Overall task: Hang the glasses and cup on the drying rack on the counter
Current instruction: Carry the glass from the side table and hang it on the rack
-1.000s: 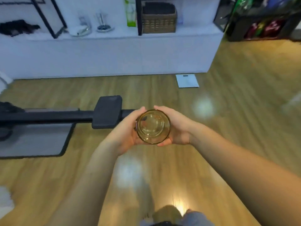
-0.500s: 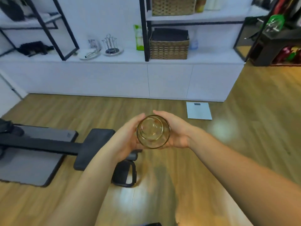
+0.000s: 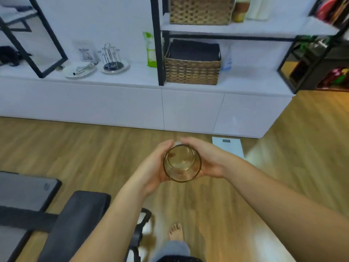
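Wood-plank floor (image 3: 94, 154) w/ glare patches. Long white cabinet (image 3: 113, 103) along white wall (image 3: 98, 19); black-framed shelving (image 3: 157, 40) above. Wicker basket (image 3: 192, 70) on worktop.

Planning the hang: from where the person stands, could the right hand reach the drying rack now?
Probably not yet. The right hand and left hand both cup the glass over open floor, and the rack sits far off on the counter. Nothing blocks the path; it needs walking closer.
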